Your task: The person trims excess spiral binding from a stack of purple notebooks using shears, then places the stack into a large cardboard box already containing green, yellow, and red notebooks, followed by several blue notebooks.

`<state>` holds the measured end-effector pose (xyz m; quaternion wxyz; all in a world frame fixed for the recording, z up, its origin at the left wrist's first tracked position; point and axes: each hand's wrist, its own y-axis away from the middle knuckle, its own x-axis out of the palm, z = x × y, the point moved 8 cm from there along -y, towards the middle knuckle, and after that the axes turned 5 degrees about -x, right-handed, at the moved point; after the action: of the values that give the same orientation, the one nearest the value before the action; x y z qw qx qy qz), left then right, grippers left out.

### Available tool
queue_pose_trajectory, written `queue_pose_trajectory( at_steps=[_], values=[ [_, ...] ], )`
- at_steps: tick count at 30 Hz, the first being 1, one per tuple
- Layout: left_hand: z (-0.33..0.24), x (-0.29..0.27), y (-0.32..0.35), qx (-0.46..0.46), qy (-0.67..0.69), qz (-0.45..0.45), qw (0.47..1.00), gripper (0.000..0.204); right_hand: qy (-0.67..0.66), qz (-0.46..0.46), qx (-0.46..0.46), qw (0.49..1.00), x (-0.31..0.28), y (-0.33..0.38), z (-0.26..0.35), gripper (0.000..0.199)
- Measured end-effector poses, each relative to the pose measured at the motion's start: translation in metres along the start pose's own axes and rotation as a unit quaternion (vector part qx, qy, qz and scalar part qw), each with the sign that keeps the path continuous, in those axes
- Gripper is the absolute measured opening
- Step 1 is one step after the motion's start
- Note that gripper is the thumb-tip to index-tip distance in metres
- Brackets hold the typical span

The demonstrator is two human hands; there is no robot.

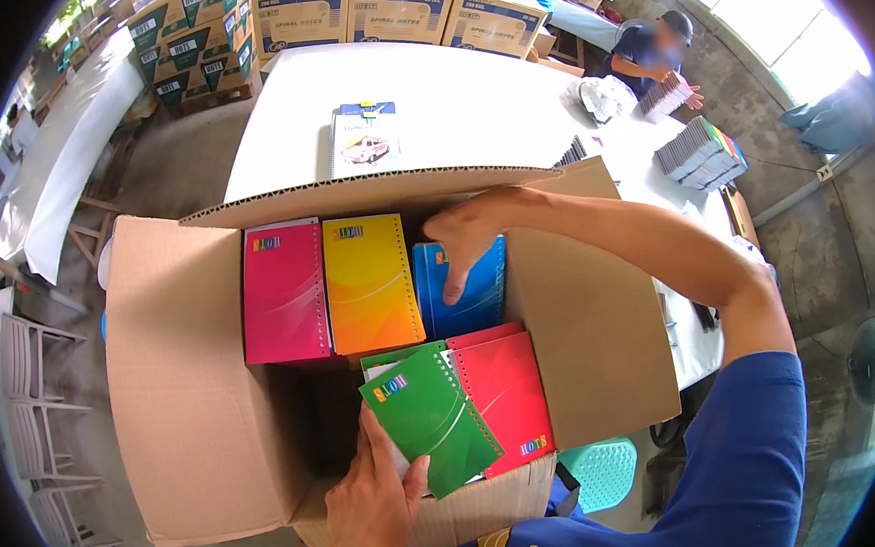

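Observation:
An open cardboard box (189, 389) stands before me with stacks of spiral notebooks inside. Along its far side sit pink notebooks (284, 303), yellow notebooks (374, 297) and blue notebooks (465, 307). My right hand (470, 236) reaches over the blue stack, its thumb on the top cover and its fingers partly hidden behind the far edge. In my left hand (376, 498), a green notebook (431, 414) is gripped by its lower left side, tilted. It overlaps the red notebooks (505, 400) at the box's near right. More green shows beneath it.
A white table (287, 112) behind the box bears a notebook with a car on its cover (364, 143). Notebook stacks (701, 157) lie at the right, near a seated person (640, 56) holding notebooks. Cartons (402, 15) are piled beyond. A teal stool (600, 474) stands beside me.

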<state>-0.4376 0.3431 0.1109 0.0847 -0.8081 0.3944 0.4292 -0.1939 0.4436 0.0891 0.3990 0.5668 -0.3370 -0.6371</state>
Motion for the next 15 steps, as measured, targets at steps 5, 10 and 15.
queue_pose_trajectory(
  at_steps=[5,10,15],
  values=[
    [0.007,0.004,-0.001,-0.006,0.008,0.000,1.000,0.079,0.078,-0.246,-0.072,0.964,-0.024,0.072,0.023,0.085],
    [0.005,-0.002,0.002,-0.030,0.005,0.004,1.000,0.078,0.126,-0.471,-0.158,0.859,-0.039,0.186,0.034,0.073],
    [0.005,0.002,0.001,-0.031,0.004,0.000,1.000,0.076,-0.259,-0.531,-0.118,0.798,0.010,0.254,-0.071,0.089]
  ],
)
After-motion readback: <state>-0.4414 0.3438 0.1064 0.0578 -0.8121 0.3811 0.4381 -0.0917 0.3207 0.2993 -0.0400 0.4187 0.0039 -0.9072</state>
